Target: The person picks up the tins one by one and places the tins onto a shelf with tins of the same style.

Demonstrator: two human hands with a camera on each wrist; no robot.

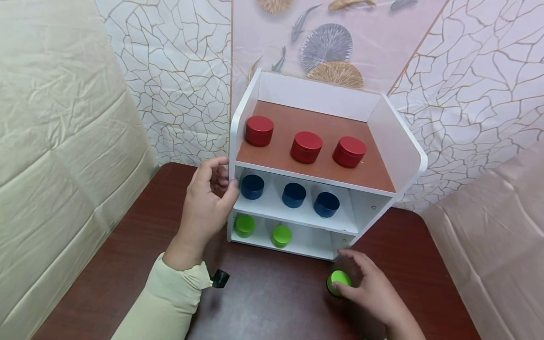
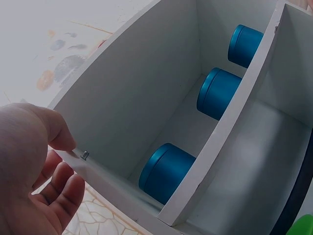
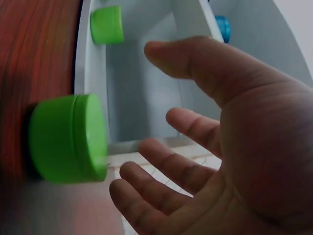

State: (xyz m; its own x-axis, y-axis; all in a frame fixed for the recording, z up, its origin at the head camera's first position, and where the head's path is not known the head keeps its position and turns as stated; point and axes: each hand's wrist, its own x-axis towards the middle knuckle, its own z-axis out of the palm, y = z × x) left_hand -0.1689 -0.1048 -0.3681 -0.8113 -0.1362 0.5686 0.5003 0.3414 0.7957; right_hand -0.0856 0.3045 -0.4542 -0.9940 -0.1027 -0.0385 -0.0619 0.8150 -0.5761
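A small white shelf unit (image 1: pixel 293 217) with a brown top stands on the table. My left hand (image 1: pixel 206 200) grips the front edge of its left side panel, thumb on one face and fingers behind, as the left wrist view shows. Near the unit's lower right corner, a round green tin (image 1: pixel 340 277) sits on the table. Around it, apart from its lid, my right hand (image 1: pixel 376 290) spreads its thumb and fingers; the right wrist view shows a gap between the hand and the green tin (image 3: pixel 66 139).
Three red tins (image 1: pixel 307 147) stand on the top, three blue tins (image 1: pixel 294 195) on the middle shelf. Two green tins (image 1: pixel 281 235) occupy the left and middle of the bottom shelf. Patterned cloth (image 1: pixel 178 85) hangs behind, and pale padded fabric (image 1: pixel 63 156) borders the dark table (image 1: pixel 263 293).
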